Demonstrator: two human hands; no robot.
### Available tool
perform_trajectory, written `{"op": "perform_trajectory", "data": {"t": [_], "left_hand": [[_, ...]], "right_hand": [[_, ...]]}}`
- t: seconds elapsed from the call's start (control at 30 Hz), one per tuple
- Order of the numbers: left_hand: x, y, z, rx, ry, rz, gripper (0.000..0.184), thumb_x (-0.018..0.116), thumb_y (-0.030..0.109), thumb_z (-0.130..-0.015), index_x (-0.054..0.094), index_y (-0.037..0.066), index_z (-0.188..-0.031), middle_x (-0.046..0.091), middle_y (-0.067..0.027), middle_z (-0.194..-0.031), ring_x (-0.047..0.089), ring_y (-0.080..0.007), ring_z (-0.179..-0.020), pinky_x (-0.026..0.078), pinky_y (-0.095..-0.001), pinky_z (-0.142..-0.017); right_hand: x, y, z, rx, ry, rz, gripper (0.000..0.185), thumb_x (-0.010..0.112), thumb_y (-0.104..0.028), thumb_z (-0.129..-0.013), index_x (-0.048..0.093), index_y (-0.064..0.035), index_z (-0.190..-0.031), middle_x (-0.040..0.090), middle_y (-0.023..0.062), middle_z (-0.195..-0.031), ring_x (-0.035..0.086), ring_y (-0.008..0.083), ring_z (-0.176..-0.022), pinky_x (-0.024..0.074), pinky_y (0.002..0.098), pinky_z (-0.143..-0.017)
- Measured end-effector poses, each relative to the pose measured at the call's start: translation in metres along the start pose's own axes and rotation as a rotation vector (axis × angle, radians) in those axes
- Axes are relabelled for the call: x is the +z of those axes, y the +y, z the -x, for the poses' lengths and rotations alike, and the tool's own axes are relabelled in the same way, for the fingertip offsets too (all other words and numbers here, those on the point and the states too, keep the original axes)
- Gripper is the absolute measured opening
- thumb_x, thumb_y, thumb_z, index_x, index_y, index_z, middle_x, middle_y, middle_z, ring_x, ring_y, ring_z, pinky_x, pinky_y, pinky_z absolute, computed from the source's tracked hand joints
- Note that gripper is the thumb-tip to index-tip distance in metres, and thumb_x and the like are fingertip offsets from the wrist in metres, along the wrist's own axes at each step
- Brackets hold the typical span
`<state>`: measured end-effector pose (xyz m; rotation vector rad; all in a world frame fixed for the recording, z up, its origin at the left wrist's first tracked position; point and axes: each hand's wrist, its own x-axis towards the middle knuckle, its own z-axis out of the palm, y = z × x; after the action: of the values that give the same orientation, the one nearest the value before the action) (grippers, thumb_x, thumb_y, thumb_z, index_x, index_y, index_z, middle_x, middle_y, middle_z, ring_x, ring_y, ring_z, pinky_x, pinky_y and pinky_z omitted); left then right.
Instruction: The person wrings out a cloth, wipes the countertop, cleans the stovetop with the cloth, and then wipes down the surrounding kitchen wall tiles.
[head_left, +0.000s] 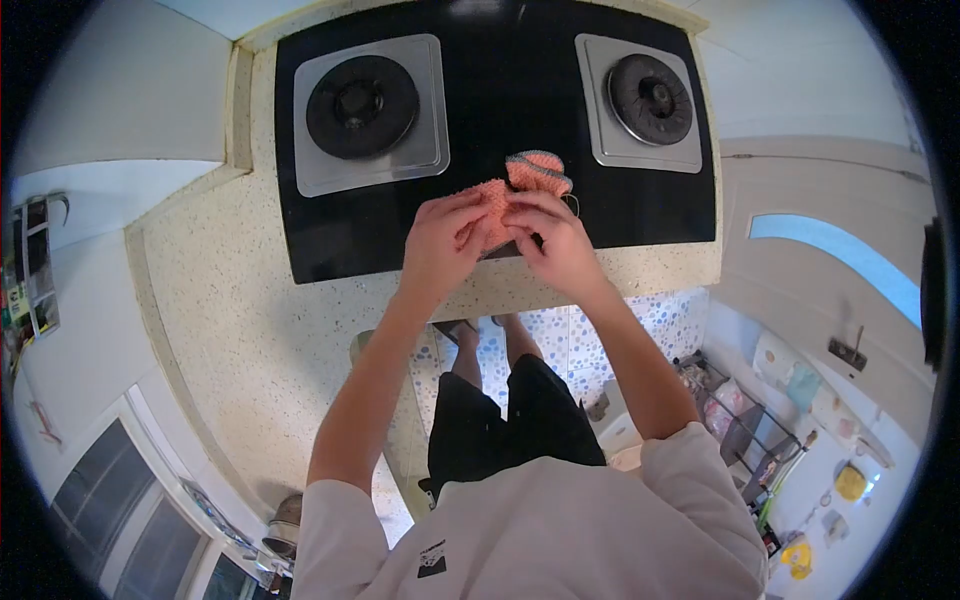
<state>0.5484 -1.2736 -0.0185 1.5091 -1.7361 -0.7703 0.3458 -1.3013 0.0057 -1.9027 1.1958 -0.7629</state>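
Note:
An orange-pink cloth (538,173) with a grey edge is bunched up over the front part of the black glass stove top (510,100). My left hand (442,238) is closed on the left part of the cloth, fingertips pinching it. Close beside it, my right hand (548,238) pinches the cloth between thumb and fingers. A thin loop hangs at the cloth's right side. The two hands nearly meet, between the left burner (362,106) and the right burner (652,98).
A speckled countertop (200,270) runs along the left and in front of the stove. Cabinets and a window stand at the left. At the lower right are a wire rack (740,420) and hanging items. A metal pot (284,528) is at the lower left.

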Motion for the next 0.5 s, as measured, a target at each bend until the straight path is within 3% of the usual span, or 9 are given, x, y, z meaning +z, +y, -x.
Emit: {"op": "perform_trajectory", "data": {"t": [0.03,0.13,0.23,0.33,0.43,0.5], "left_hand": [[0.005,0.001,0.002,-0.021,0.034,-0.007,0.031,0.078,0.02,-0.087,0.078,0.01,-0.116,0.072,-0.009,-0.126,0.065,-0.03,-0.113,0.053,-0.0403,-0.1],[0.015,-0.001,0.0,-0.047,0.042,-0.116,0.039,0.08,0.018,-0.083,0.075,0.012,-0.121,0.072,-0.0055,-0.126,0.064,-0.0313,-0.113,0.053,-0.0428,-0.097],[0.009,0.009,-0.008,-0.127,-0.038,-0.201,0.032,0.079,0.024,-0.084,0.079,0.013,-0.115,0.075,-0.006,-0.115,0.067,-0.0313,-0.108,0.054,-0.0425,-0.09],[0.012,-0.001,-0.021,-0.237,-0.108,-0.122,0.026,0.079,0.029,-0.087,0.081,0.012,-0.106,0.076,-0.0073,-0.1,0.071,-0.0305,-0.096,0.055,-0.042,-0.08],[0.014,0.006,-0.033,-0.487,-0.126,-0.031,0.025,0.078,0.03,-0.089,0.081,0.008,-0.1,0.074,-0.0104,-0.089,0.072,-0.0292,-0.086,0.056,-0.0406,-0.076],[0.016,0.002,-0.027,-0.438,-0.081,-0.001,0.027,0.077,0.03,-0.089,0.08,0.007,-0.101,0.073,-0.0106,-0.09,0.072,-0.029,-0.085,0.056,-0.0397,-0.075]], "right_hand": [[0.003,-0.001,0.0,0.09,0.033,-0.067,0.029,0.074,0.002,-0.079,0.074,-0.0025,-0.108,0.069,0.018,-0.12,0.068,0.0401,-0.106,0.0582,0.0403,-0.086],[0.008,0.004,-0.006,-0.057,0.115,0.27,0.031,0.076,0.002,-0.078,0.074,-0.0011,-0.109,0.071,0.0187,-0.11,0.07,0.0375,-0.101,0.0581,0.039,-0.082],[-0.001,0.001,-0.018,0.161,-0.085,0.172,0.031,0.077,0.002,-0.078,0.075,-0.0012,-0.109,0.071,0.0196,-0.102,0.071,0.0358,-0.094,0.0573,0.0383,-0.079],[-0.002,0.018,-0.031,0.133,-0.14,0.141,0.031,0.076,0.002,-0.078,0.075,-0.0026,-0.109,0.071,0.0202,-0.097,0.072,0.0357,-0.089,0.0562,0.0385,-0.078],[-0.007,0.012,-0.042,0.298,-0.175,0.044,0.027,0.073,0.001,-0.077,0.077,-0.0042,-0.103,0.073,0.0216,-0.099,0.07,0.0421,-0.093,0.0574,0.046,-0.082],[-0.001,0.017,-0.033,0.197,-0.128,0.07,0.027,0.074,0.001,-0.079,0.077,-0.0038,-0.106,0.072,0.0202,-0.099,0.071,0.0383,-0.093,0.0566,0.0412,-0.081]]}}
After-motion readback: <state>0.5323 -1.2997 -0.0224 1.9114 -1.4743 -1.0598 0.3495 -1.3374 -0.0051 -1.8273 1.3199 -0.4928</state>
